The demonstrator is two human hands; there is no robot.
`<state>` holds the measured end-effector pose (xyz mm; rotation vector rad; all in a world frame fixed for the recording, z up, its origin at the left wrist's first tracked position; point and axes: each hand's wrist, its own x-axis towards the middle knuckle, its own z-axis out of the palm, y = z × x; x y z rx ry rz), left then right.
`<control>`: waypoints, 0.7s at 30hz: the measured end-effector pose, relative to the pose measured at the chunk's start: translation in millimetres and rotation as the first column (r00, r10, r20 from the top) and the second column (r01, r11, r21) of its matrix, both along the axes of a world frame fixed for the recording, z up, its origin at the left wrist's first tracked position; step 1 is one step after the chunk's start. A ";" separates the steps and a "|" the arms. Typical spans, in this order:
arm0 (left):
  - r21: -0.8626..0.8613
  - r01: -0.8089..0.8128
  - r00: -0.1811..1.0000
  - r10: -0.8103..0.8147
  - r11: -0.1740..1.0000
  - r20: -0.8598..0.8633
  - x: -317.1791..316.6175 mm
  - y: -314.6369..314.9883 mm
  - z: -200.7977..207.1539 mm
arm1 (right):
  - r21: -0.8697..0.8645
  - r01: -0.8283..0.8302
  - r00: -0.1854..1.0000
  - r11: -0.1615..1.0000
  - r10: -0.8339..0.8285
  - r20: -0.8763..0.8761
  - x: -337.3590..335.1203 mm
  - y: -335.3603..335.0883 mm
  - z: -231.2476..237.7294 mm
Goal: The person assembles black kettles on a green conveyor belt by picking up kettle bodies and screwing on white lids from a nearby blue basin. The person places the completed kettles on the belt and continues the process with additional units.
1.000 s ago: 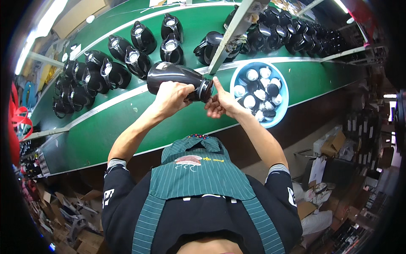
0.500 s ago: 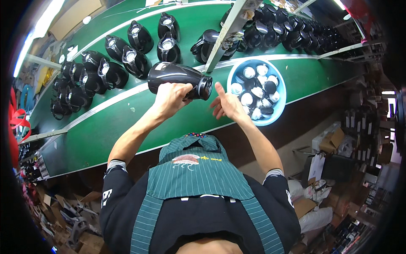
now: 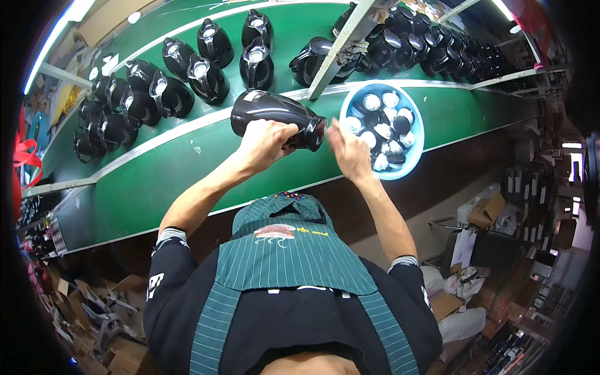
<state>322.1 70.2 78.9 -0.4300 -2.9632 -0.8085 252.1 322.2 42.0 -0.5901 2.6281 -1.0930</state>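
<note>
A glossy black vacuum jug (image 3: pixel 272 112) lies tilted on its side in the air, its mouth toward the right. My left hand (image 3: pixel 265 142) is closed around it, apparently at the handle, which the fingers hide. My right hand (image 3: pixel 351 152) is just off the jug's mouth, between it and a light blue basin (image 3: pixel 417 150). Motion smears its fingers, so whether they hold anything cannot be made out. The basin contains several black and white lids (image 3: pixel 383 130).
Several black jugs (image 3: pixel 208 80) with pale round tops stand on the green bench (image 3: pixel 162 164) at the left and centre. More jugs (image 3: pixel 431 47) crowd the far right. A whitish metal post (image 3: pixel 337 53) rises near the basin. Cardboard boxes (image 3: pixel 490 209) lie at the lower right.
My left hand and the jug have shifted slightly right in view. My right hand has turned, its spread fingers drawing in and now blurred beside the mouth.
</note>
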 end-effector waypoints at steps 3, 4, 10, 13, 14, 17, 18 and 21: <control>0.010 0.013 0.999 -0.013 1.000 0.035 3.7 -2.3 1.2 | 0.154 -0.400 0.768 0.903 0.422 -0.483 8.5 -8.7 26.5; 0.017 0.026 0.998 -0.027 1.000 0.048 4.2 -2.4 2.5 | 0.175 -0.449 0.765 0.876 0.478 -0.432 8.5 -9.0 18.4; -0.063 0.056 0.996 -0.060 0.996 -0.072 17.7 13.1 -22.4 | -0.517 0.236 0.885 0.823 0.037 0.463 45.3 -28.4 -15.2; -0.236 0.072 0.962 -0.130 0.969 -0.241 21.7 17.5 -40.8 | -0.487 0.600 0.617 0.635 0.020 0.786 52.9 -35.2 -35.0; -0.264 0.080 0.948 -0.155 0.961 -0.278 21.5 15.5 -44.6 | -0.478 0.663 0.577 0.576 0.014 0.817 54.8 -39.0 -39.2; -0.188 0.086 0.942 -0.141 0.978 -0.305 6.2 -7.4 -47.7 | -0.498 0.637 0.613 0.588 0.005 0.790 45.0 -38.4 -44.1; -0.130 0.058 0.945 -0.097 0.990 -0.314 2.1 -15.0 -44.6 | -0.526 0.625 0.635 0.577 0.017 0.773 38.9 -33.8 -44.0; 0.112 -0.153 0.897 0.185 0.982 -0.400 -27.3 -33.0 4.4 | -0.492 0.525 0.807 0.694 -0.224 0.546 14.1 4.8 -38.9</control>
